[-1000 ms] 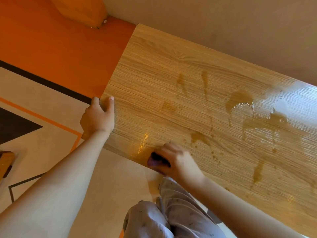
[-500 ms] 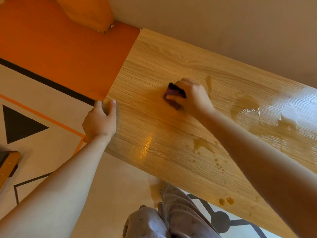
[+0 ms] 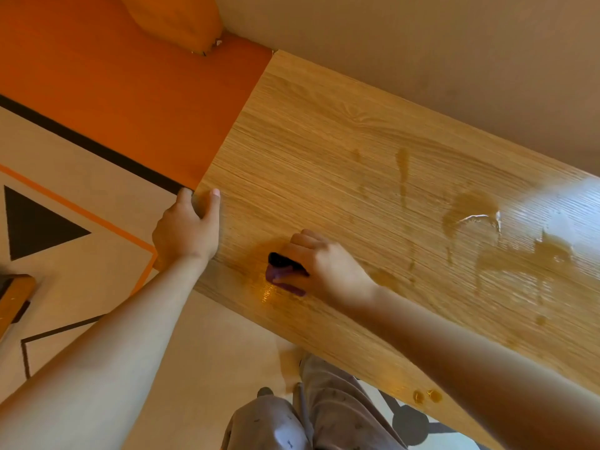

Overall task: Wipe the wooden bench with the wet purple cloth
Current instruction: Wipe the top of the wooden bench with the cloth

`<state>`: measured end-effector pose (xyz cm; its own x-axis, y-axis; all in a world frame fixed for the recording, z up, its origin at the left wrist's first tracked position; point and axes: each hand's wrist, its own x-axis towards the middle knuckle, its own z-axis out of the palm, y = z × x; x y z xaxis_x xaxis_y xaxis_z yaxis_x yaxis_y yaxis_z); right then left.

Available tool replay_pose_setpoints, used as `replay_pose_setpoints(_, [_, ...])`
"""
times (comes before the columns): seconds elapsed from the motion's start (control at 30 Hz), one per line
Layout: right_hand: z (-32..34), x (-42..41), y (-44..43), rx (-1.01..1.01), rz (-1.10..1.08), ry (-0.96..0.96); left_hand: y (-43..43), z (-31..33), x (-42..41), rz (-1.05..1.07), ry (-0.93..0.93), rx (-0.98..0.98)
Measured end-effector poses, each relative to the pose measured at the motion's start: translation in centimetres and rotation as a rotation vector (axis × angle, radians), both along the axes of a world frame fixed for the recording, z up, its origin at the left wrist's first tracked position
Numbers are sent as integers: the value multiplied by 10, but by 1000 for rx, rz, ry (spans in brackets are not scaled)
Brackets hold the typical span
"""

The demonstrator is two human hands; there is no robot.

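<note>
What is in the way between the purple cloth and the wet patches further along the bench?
Nothing visible. Only bare wood of the bench lies between the purple cloth, gripped by the right hand, and the wet patches. The left hand grips the bench's corner, on the other side.

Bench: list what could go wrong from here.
1. The cloth is a small wad in the right hand; it may only smear the big puddles farther right.
2. Stray drops sit at the front edge of the bench, so wiping toward it could push liquid onto the floor.
</note>
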<state>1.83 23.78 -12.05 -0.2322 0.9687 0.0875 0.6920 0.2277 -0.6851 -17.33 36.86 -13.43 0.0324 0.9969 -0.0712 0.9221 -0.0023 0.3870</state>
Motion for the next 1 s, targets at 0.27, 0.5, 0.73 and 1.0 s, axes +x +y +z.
replay_pose_setpoints(0.27, [7, 127, 94, 73, -357, -130, -1, 2, 4, 21, 19, 4])
replay_pose_setpoints(0.5, [15, 181, 145, 6, -693, -172, 1, 0, 2, 7, 33, 2])
replay_pose_setpoints(0.73, [1, 117, 96, 68, -325, -104, 1, 1, 3, 13, 46, -10])
replay_pose_setpoints(1.0, [7, 157, 152, 50, -612, -64, 1, 0, 2, -3, 33, -2])
